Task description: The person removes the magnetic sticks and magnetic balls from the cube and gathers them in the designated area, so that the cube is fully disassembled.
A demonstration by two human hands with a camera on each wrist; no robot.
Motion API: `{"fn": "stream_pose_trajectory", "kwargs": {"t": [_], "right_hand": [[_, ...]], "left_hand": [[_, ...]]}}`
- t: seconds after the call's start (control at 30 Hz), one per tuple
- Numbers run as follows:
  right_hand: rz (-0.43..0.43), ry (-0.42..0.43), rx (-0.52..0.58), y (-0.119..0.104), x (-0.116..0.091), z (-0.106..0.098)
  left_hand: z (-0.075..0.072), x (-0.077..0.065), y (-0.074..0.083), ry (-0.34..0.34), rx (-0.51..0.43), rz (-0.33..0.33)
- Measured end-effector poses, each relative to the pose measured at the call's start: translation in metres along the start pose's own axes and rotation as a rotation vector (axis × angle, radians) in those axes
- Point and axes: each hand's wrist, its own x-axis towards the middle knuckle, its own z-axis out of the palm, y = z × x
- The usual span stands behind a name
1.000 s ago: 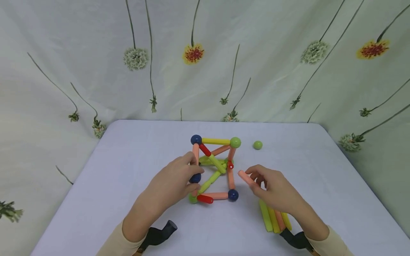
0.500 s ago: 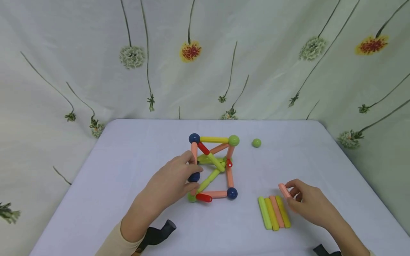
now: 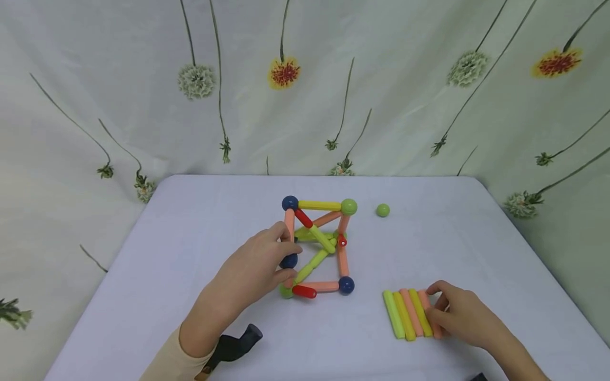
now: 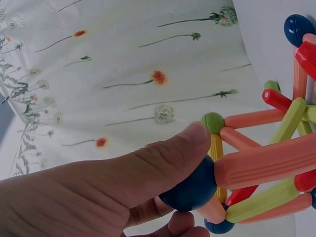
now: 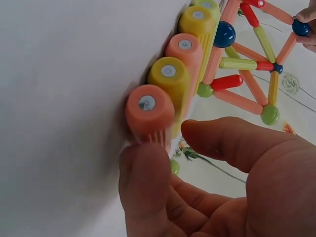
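Note:
A frame of magnetic rods (image 3: 320, 205) and balls stands at the table's middle. With thumb and fingers my left hand (image 3: 252, 264) holds a dark blue ball (image 4: 190, 190) at its left side; a pink rod (image 4: 266, 160) joins that ball in the left wrist view. Further right, my right hand (image 3: 464, 315) is at a pink rod (image 5: 148, 116), the rightmost of a row of loose rods on the table. One fingertip lies against this rod in the right wrist view, while another digit is spread away over the yellow rod (image 5: 169, 76) beside it.
A loose green ball (image 3: 383, 210) lies behind the frame to the right. The row also has a light green rod (image 3: 393, 315) at its left end. Near my left wrist is a black camera mount (image 3: 235, 346). Flowered cloth (image 3: 395, 90) hangs behind the table.
My right hand has carried the pink rod from beside the frame to the right and down onto the row's end, and its grip has loosened. The left hand keeps its place.

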Motion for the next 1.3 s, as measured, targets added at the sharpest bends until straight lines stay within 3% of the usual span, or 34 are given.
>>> {"fn": "stream_pose_trajectory", "kwargs": {"t": [0.17,0.33,0.47,0.67,0.73,0.9,1.13,1.3], "right_hand": [[-0.058,0.084,-0.110,-0.012,0.006,-0.005],[-0.180,0.119,-0.113,-0.048,0.013,-0.004],[-0.282,0.077,-0.114,-0.088,0.021,0.006],[-0.549,-0.015,-0.117,-0.135,0.029,0.032],[-0.604,-0.048,-0.119,-0.147,0.031,0.042],[-0.625,-0.110,-0.168,-0.170,0.033,0.062],[-0.642,-0.047,-0.248,-0.181,0.036,0.083],[-0.626,-0.066,-0.261,-0.181,0.039,0.093]], "left_hand": [[-0.001,0.000,0.000,0.010,-0.001,0.017],[-0.001,0.000,0.000,0.007,0.008,0.017],[-0.001,-0.001,-0.002,0.008,0.018,0.010],[-0.001,-0.002,-0.003,0.028,0.005,0.042],[-0.001,-0.002,-0.003,0.037,0.003,0.055],[-0.001,-0.001,-0.003,0.040,0.002,0.061],[-0.001,-0.001,-0.002,0.034,-0.008,0.057],[0.000,-0.002,-0.003,0.036,-0.010,0.057]]}}
